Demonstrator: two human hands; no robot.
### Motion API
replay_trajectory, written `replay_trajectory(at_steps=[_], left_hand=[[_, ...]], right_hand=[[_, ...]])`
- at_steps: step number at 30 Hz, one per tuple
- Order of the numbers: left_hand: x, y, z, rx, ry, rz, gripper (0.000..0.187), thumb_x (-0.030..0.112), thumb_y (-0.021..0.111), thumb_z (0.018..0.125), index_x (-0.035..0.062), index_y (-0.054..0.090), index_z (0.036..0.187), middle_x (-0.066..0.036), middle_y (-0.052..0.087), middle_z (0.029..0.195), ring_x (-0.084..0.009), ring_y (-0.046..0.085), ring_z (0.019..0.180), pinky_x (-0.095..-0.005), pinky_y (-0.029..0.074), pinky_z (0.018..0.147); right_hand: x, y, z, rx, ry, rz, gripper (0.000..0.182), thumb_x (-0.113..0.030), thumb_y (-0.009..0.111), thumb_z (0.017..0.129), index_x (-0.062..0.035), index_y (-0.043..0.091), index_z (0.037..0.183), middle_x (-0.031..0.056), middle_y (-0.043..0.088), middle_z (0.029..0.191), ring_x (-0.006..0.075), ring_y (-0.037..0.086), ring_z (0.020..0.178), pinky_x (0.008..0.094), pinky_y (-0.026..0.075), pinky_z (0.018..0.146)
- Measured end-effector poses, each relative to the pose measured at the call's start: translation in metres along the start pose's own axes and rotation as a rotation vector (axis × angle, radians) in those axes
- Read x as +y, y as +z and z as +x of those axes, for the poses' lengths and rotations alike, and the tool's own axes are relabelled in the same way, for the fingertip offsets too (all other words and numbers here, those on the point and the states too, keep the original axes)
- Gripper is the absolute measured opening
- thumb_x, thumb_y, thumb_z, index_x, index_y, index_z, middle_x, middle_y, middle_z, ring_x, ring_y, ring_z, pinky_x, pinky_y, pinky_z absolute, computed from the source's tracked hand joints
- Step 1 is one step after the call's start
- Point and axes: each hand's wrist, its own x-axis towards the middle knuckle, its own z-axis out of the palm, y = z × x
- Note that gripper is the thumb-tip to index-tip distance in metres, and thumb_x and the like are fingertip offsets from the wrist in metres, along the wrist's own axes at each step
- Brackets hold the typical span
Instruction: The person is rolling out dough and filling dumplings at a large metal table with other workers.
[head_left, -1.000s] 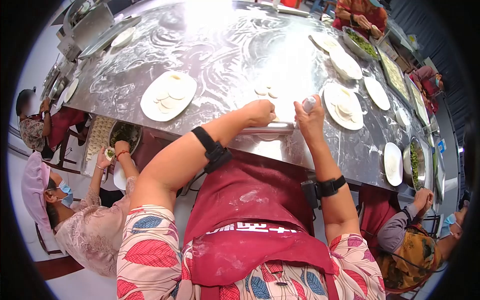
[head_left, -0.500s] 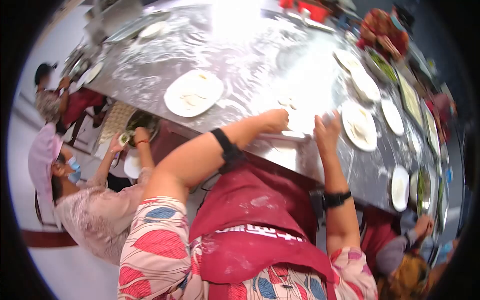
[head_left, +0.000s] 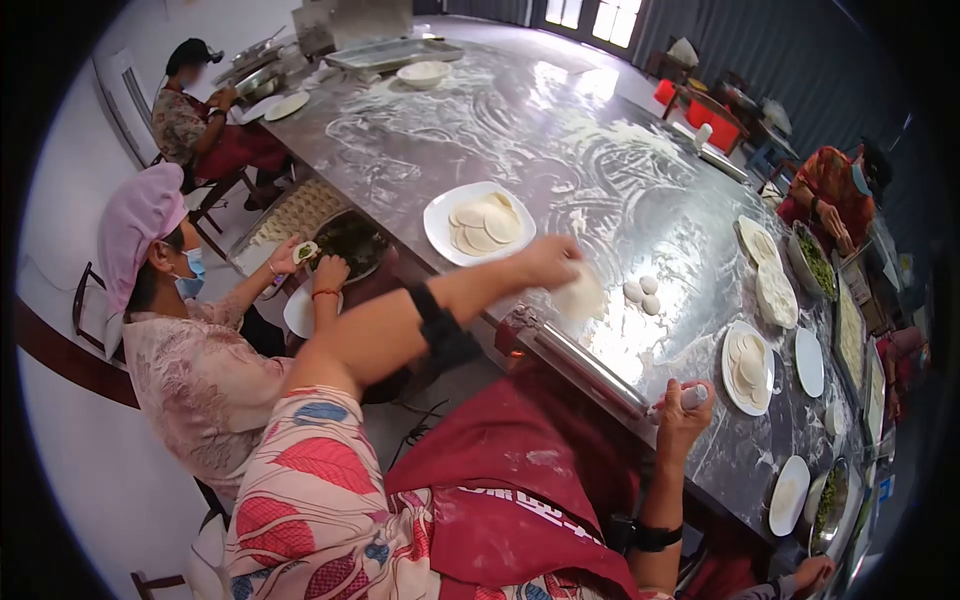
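Our left hand (head_left: 553, 262) pinches dough (head_left: 582, 296) by its edge, likely sparing its shape. Our right hand (head_left: 684, 412) clasps the pin (head_left: 584, 362).

One head-worn camera looks forward and down over the wearer's burgundy apron (head_left: 505, 440), close in the lower frame; the left hand (head_left: 552, 263) and right hand (head_left: 684, 412) lie a little farther off; the steel table (head_left: 400, 165) runs slantwise beyond, toward the glazed door (head_left: 613, 20) at the top; the wide fisheye bends the edges within a black round border.
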Motion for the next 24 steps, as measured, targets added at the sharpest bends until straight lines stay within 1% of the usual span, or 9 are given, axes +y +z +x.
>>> replay_trajectory(at_steps=[4, 6, 10, 11, 16, 18, 20, 22, 24], left_hand=[[-0.018, -0.097, 0.007, 0.134, -0.121, 0.191, 0.032, 0.013, 0.062, 0.078, -0.0012, 0.061, 0.107, -0.012, 0.064, 0.093, -0.0185, 0.061, 0.084, -0.0309, 0.051, 0.073], [-0.024, -0.136, 0.01, 0.066, -0.247, 0.054, 0.03, 0.018, 0.063, 0.082, 0.0003, 0.061, 0.106, -0.009, 0.063, 0.089, -0.0167, 0.061, 0.08, -0.0308, 0.051, 0.069], [-0.016, -0.169, 0.035, 0.188, -0.282, 0.584, 0.027, 0.024, 0.064, 0.084, 0.0011, 0.064, 0.099, -0.007, 0.063, 0.08, -0.0148, 0.058, 0.07, -0.0264, 0.048, 0.062], [-0.014, -0.167, 0.042, 0.171, -0.279, 0.538, 0.026, 0.023, 0.063, 0.084, 0.0011, 0.065, 0.098, -0.006, 0.063, 0.079, -0.0145, 0.058, 0.069, -0.0263, 0.047, 0.061], [0.038, -0.078, 0.07, -0.088, -0.217, 0.467, 0.022, 0.02, 0.061, 0.084, 0.0013, 0.067, 0.095, -0.006, 0.064, 0.077, -0.0136, 0.058, 0.066, -0.0256, 0.046, 0.058], [0.039, -0.028, 0.085, -0.228, -0.094, 0.542, 0.021, 0.017, 0.062, 0.081, 0.0014, 0.067, 0.094, -0.007, 0.065, 0.076, -0.0134, 0.059, 0.067, -0.0285, 0.047, 0.061], [0.038, 0.022, 0.103, -0.392, -0.04, 0.711, 0.029, 0.024, 0.065, 0.077, -0.0007, 0.067, 0.093, -0.014, 0.067, 0.079, -0.0233, 0.064, 0.073, -0.0353, 0.05, 0.067], [0.033, 0.066, 0.114, -0.345, 0.172, 0.924, 0.037, 0.033, 0.068, 0.074, 0.0001, 0.066, 0.092, -0.02, 0.066, 0.091, -0.0333, 0.063, 0.088, -0.0404, 0.049, 0.076], [0.025, 0.098, 0.12, -0.187, 0.056, 0.829, 0.039, 0.033, 0.069, 0.073, 0.001, 0.066, 0.094, -0.02, 0.065, 0.095, -0.033, 0.062, 0.093, -0.0408, 0.049, 0.08]], right_hand=[[-0.004, -0.002, -0.005, -0.013, -0.01, -0.016, 0.018, -0.005, 0.063, 0.087, -0.0064, 0.045, 0.087, 0.0012, 0.05, 0.062, 0.0074, 0.051, 0.051, 0.0213, 0.04, 0.046], [-0.005, -0.003, -0.006, -0.014, 0.01, -0.016, 0.018, -0.005, 0.063, 0.087, -0.0062, 0.045, 0.088, 0.0011, 0.05, 0.062, 0.0073, 0.05, 0.051, 0.0211, 0.04, 0.046], [-0.006, -0.004, -0.005, -0.013, 0.016, -0.002, 0.018, -0.005, 0.063, 0.087, -0.0059, 0.045, 0.089, 0.0012, 0.05, 0.062, 0.0071, 0.05, 0.051, 0.0212, 0.039, 0.047], [-0.004, -0.004, -0.004, -0.018, 0.011, 0.013, 0.018, -0.004, 0.063, 0.087, -0.0058, 0.046, 0.089, 0.0012, 0.05, 0.062, 0.0071, 0.05, 0.052, 0.0212, 0.039, 0.047], [0.002, -0.006, -0.004, -0.003, -0.012, 0.004, 0.019, -0.001, 0.063, 0.085, -0.0061, 0.046, 0.088, 0.0006, 0.051, 0.062, 0.0063, 0.051, 0.052, 0.0215, 0.04, 0.047], [-0.001, -0.007, -0.005, -0.006, -0.001, 0.0, 0.019, 0.0, 0.064, 0.084, -0.0063, 0.046, 0.088, 0.0001, 0.051, 0.062, 0.006, 0.051, 0.053, 0.0216, 0.04, 0.048], [-0.001, -0.008, -0.006, -0.014, 0.004, 0.006, 0.02, 0.0, 0.064, 0.084, -0.0064, 0.046, 0.087, -0.0003, 0.051, 0.062, 0.0057, 0.051, 0.053, 0.0217, 0.041, 0.048], [0.001, -0.008, -0.007, -0.019, 0.008, 0.015, 0.02, 0.0, 0.064, 0.084, -0.0064, 0.045, 0.087, -0.0005, 0.051, 0.062, 0.0056, 0.051, 0.054, 0.0216, 0.041, 0.048], [0.0, -0.008, -0.007, -0.019, 0.006, 0.021, 0.02, -0.001, 0.065, 0.084, -0.0061, 0.046, 0.087, 0.0002, 0.053, 0.062, 0.0059, 0.052, 0.054, 0.0219, 0.042, 0.049]])
